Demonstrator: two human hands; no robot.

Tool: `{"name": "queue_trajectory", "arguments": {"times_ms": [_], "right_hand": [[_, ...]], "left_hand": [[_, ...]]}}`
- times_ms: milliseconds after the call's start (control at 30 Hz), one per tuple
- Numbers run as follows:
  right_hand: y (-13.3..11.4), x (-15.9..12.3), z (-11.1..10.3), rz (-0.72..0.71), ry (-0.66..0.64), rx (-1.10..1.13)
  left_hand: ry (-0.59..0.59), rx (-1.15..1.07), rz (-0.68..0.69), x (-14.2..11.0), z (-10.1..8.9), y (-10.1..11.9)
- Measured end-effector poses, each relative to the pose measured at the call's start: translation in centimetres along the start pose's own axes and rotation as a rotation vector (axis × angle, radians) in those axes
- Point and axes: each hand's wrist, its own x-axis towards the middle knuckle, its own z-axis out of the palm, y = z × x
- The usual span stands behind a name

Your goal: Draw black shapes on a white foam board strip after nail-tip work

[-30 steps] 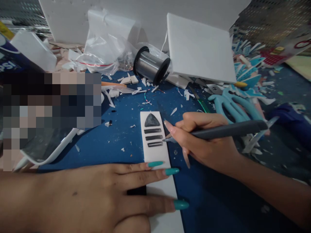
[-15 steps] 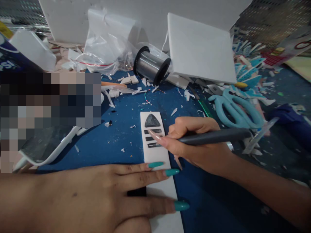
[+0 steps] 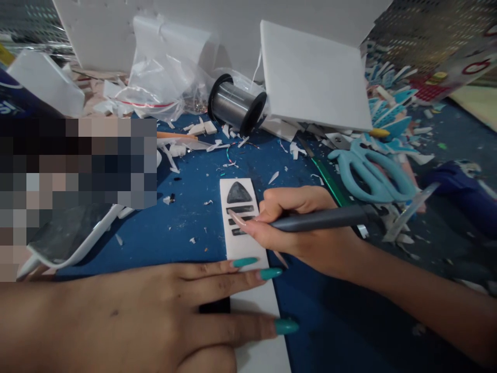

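My left hand point(image 3: 186, 305) lies flat with its teal-nailed fingers spread across a white foam strip point(image 3: 256, 300). The strip rests lengthwise on the blue table. Near its far end are a dark rounded triangle point(image 3: 239, 193) and several dark bars point(image 3: 239, 210). Over those bars, my right hand point(image 3: 298, 217) is closed around a thick dark-grey pen-shaped tool point(image 3: 318, 218). Its tip is hidden behind the fingers, so whether it touches the strip cannot be seen. A long pale nail of this hand reaches over the bars.
Right of my right hand lie light-blue-handled scissors point(image 3: 373, 171) and a green-handled tool point(image 3: 330, 181). Behind are a wire spool point(image 3: 236, 106), a plastic bag point(image 3: 163, 77) and a white foam block point(image 3: 316, 77). A white-edged dark tray-like object point(image 3: 73, 233) sits left. Scraps litter the blue table point(image 3: 186, 191).
My right hand and the pen-shaped tool have shifted slightly left over the dark bars. My left hand stays on the strip. The whole view has moved a little.
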Motion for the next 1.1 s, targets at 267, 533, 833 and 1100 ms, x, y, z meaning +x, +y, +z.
{"name": "queue_trajectory", "arguments": {"times_ms": [267, 533, 833, 1100], "right_hand": [[0.2, 0.0, -0.6, -0.073, 0.032, -0.050], [0.6, -0.3, -0.7, -0.133, 0.097, -0.056], [0.7, -0.6, -0.5, -0.119, 0.162, -0.051], [0.5, -0.6, -0.5, -0.113, 0.111, -0.003]], "left_hand": [[-0.003, 0.014, 0.008, -0.2, 0.1, 0.1], [-0.033, 0.024, 0.019, -0.2, 0.1, -0.1], [-0.001, 0.025, -0.029, -0.4, 1.1, 0.3], [0.095, 0.011, -0.055, -0.6, 1.8, 0.7]]}}
